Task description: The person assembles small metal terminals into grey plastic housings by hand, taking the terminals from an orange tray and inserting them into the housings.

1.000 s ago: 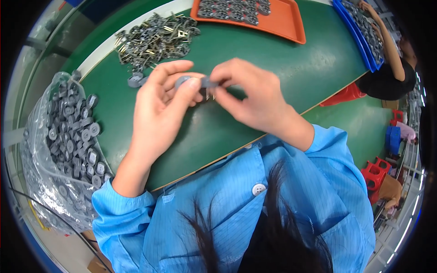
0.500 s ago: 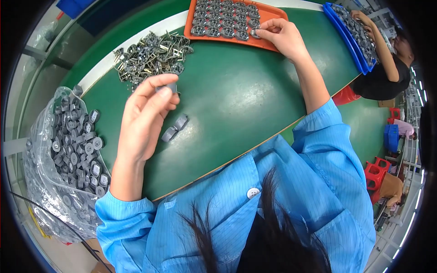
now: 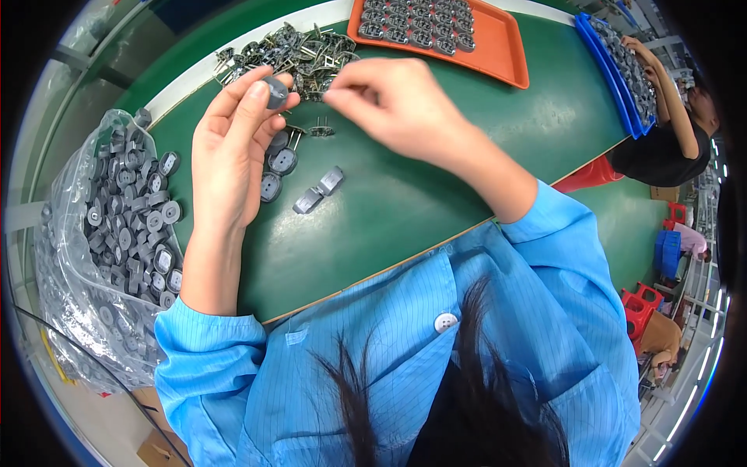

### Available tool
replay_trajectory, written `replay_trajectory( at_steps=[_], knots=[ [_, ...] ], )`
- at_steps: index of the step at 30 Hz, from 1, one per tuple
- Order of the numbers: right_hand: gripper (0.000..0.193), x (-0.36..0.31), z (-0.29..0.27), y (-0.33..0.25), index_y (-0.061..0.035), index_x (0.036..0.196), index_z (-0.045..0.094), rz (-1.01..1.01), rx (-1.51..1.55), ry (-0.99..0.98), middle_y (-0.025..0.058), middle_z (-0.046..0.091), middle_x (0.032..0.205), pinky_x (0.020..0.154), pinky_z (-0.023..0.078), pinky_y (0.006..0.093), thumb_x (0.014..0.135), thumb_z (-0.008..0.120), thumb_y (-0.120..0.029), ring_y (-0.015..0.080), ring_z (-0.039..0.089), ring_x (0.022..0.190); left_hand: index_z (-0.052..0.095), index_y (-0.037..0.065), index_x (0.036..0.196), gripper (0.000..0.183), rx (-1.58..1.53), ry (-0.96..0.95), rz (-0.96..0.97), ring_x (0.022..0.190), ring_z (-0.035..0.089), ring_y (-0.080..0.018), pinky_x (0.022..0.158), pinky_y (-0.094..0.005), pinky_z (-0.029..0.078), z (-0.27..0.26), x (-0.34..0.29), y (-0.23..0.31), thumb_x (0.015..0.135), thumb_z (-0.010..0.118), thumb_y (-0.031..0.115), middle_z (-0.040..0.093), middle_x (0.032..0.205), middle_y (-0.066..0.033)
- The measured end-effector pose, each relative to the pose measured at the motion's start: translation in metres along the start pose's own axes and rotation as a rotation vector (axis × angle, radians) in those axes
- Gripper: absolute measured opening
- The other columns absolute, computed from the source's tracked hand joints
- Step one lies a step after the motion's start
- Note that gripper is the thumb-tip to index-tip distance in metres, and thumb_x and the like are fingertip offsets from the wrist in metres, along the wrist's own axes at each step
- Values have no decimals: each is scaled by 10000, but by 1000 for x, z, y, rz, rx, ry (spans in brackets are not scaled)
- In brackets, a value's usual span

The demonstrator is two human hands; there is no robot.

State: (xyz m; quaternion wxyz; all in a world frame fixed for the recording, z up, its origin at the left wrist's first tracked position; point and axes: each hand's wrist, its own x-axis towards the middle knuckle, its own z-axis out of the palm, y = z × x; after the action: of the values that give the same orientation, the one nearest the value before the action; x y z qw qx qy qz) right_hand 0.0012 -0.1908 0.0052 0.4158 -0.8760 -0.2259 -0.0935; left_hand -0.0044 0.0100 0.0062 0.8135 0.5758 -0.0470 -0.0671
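Observation:
Between the thumb and fingers of my left hand [image 3: 226,152] is a round grey plastic cap [image 3: 277,93], held up over the table. Right of it, my right hand [image 3: 408,113] hovers by the pile of small metal-pinned parts [image 3: 292,50]. Its thumb and fingertips are drawn together; blur hides whether anything is between them. One pinned part [image 3: 320,129] lies apart, below the pile. Several loose grey caps [image 3: 283,161] rest beside my left hand, and two more caps [image 3: 320,191] sit farther right. Beyond, an orange tray [image 3: 498,50] holds rows of assembled grey pieces [image 3: 420,22].
A clear plastic bag [image 3: 66,257] full of grey caps [image 3: 128,202] stands at the left. At the far right, a blue tray [image 3: 611,74] of parts has another person's hand [image 3: 640,53] over it. The green table's front edge [image 3: 373,270] runs close to my body.
My right hand has let go of a piece in the orange tray and moved left to the pinned parts. My left hand still holds a cap, now turned differently. The whole view has shifted slightly.

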Motion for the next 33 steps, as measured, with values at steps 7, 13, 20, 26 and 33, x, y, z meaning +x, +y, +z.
replay_trajectory(
  at_steps=[7, 13, 20, 26, 33],
  knots=[
    [165, -8, 13, -2, -56, 819, 660, 58, -111, -116, 116, 646, 851, 706, 497, 416, 797, 690, -218, 321, 627, 805, 531, -34, 1197, 339, -7, -33, 13, 890, 608, -136, 779, -248, 493, -3, 2, -1, 982, 526, 229, 644, 1076, -127],
    [135, -23, 5, 2, -37, 845, 669, -11, 6, -83, 59, 616, 808, 606, 467, 305, 771, 740, -125, 165, 603, 685, 534, 0, 1182, 406, 154, -152, 36, 965, 599, -105, 872, -239, 486, 6, -6, -5, 809, 695, -12, 634, 1011, -66],
    [112, -26, -12, -13, -58, 835, 697, -64, 423, 90, 3, 608, 779, 526, 418, 214, 775, 750, -136, 73, 532, 622, 538, -30, 1079, 305, 289, -239, -22, 853, 627, -89, 756, -218, 522, 28, -23, -8, 812, 684, -39, 644, 950, -71],
    [122, -26, -10, -10, -67, 799, 665, -122, 218, 112, 15, 585, 797, 505, 412, 236, 744, 758, -122, 116, 513, 595, 627, -15, 1010, 336, 641, -241, 100, 665, 552, -42, 584, -208, 491, 29, -23, -8, 720, 789, 29, 634, 805, -23],
    [169, -27, -10, -7, -55, 814, 624, -274, 73, 112, 39, 570, 810, 525, 477, 296, 727, 760, -106, 168, 558, 623, 669, -6, 971, 334, 838, -238, 429, 572, 529, -86, 535, -225, 482, 31, -23, -13, 670, 806, 41, 596, 738, -40]
  ],
)
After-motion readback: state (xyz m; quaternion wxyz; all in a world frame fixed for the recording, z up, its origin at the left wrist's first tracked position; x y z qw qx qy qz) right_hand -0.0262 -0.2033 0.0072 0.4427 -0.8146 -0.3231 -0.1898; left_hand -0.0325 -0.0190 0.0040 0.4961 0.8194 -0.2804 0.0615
